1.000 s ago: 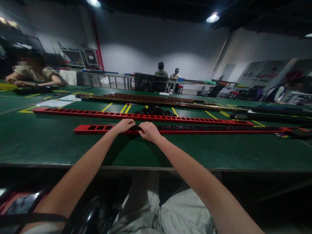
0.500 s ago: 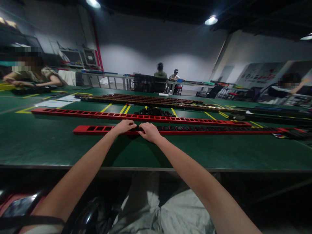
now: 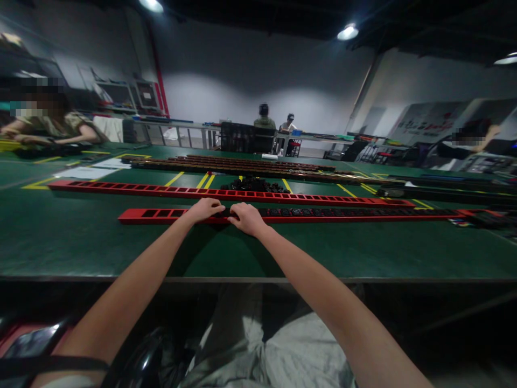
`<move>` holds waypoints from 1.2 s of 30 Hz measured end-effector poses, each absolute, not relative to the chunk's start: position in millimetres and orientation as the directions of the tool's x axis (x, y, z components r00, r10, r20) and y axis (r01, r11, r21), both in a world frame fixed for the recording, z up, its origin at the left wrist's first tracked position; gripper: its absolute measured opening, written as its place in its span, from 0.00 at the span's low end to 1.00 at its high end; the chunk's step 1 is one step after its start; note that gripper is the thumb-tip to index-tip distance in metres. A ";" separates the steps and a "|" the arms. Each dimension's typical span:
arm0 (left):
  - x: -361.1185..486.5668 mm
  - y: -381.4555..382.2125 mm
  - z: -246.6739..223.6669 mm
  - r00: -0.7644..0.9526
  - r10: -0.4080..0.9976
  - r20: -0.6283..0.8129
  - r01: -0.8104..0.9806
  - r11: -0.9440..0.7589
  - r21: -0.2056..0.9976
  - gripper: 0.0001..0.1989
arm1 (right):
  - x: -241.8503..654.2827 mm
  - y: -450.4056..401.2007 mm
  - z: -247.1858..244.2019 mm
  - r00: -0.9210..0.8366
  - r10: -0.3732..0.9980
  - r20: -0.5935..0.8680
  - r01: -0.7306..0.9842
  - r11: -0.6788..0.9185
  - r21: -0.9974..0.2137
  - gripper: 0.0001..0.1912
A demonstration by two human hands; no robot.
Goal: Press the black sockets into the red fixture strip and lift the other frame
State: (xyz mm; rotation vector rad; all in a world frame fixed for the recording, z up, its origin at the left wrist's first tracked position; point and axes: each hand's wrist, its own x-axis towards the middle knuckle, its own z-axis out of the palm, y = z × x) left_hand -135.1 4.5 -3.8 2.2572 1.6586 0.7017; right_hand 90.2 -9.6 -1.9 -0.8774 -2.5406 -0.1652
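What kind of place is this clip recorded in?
Most likely a factory assembly hall. Both hands, left hand and right hand, rest on a long red slotted metal strip lying on a wide green work table marked with yellow tape lines. Other seated workers sit at further benches.

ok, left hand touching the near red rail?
Touching. The head view shows the left hand lying on top of the near red rail, fingers draped over its top edge, with the right hand beside it.

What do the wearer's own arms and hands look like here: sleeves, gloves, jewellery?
Both forearms are bare up to the bottom edge of the picture, with no sleeves in view. The left hand and right hand wear no gloves; no watch, ring or band shows.
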 end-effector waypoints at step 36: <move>-133.3 1.1 -1.3 0.197 0.957 0.214 0.846 -0.277 0.456 0.21 | 89.8 -7.7 -4.8 -0.680 0.551 0.484 0.611 0.790 -0.042 0.10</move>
